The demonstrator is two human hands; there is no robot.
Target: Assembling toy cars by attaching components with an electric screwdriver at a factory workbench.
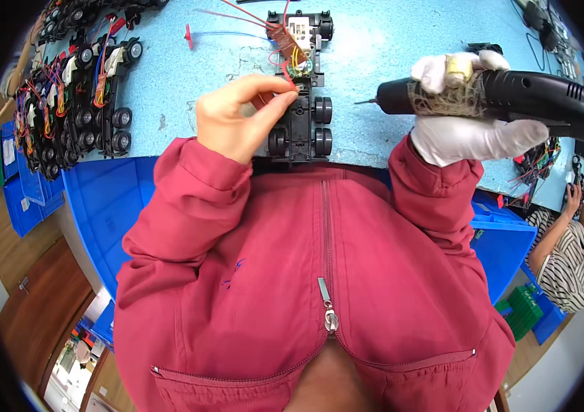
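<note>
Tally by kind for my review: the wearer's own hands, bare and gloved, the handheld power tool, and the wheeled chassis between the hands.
Bare left hand: 1
White-gloved right hand: 1
Black power screwdriver: 1
Black wheeled chassis: 1
Total: 4

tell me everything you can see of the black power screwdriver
The black power screwdriver has a long, plastic-looking body with slots near its rear end. A thin metallic bit sticks out of its nose. Frayed, yellowish-brown wrapping covers part of the body. It lies roughly sideways, bit toward the left, in the grip of the white-gloved right hand. The bit appears clear of the black wheeled chassis; whether it is running cannot be told.
</note>
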